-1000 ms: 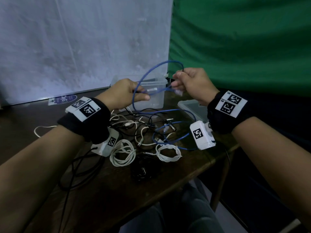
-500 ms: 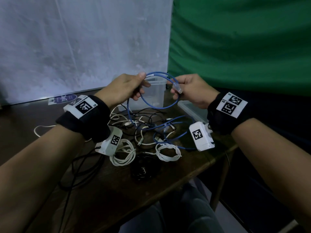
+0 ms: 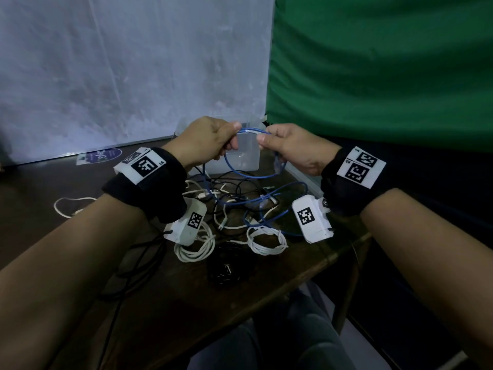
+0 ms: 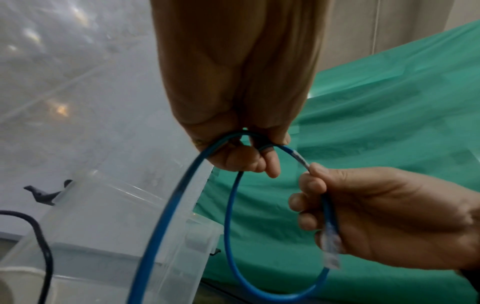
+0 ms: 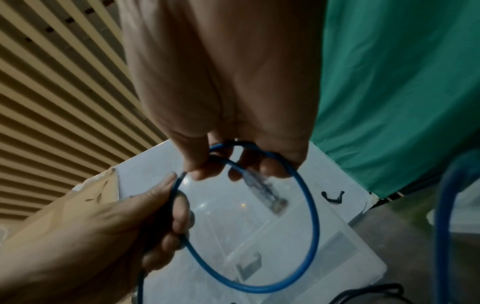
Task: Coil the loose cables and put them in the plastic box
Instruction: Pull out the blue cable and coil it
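Note:
A blue cable [image 3: 250, 175] forms one hanging loop between my hands, above the clear plastic box [image 3: 246, 158]. My left hand [image 3: 210, 141] grips the loop's top left [image 4: 197, 160], fingers curled round it. My right hand [image 3: 290, 148] pinches the cable near its clear plug [image 5: 265, 191], which hangs below the fingers [image 4: 330, 253]. The rest of the blue cable [image 3: 266, 201] trails down into the pile on the dark wooden table [image 3: 186, 284]. The box stands behind the loop, open on top [image 5: 259, 236].
Loose black and white cables [image 3: 229, 198] tangle under my hands. Two coiled white cables [image 3: 266, 240] [image 3: 194, 248] and a coiled black one [image 3: 229, 268] lie nearer me. The box lid [image 3: 304, 177] lies at the right. The table edge [image 3: 333, 260] runs close on the right.
My hands have come closer together and the blue loop has shrunk. The plug end has swung down below my right hand.

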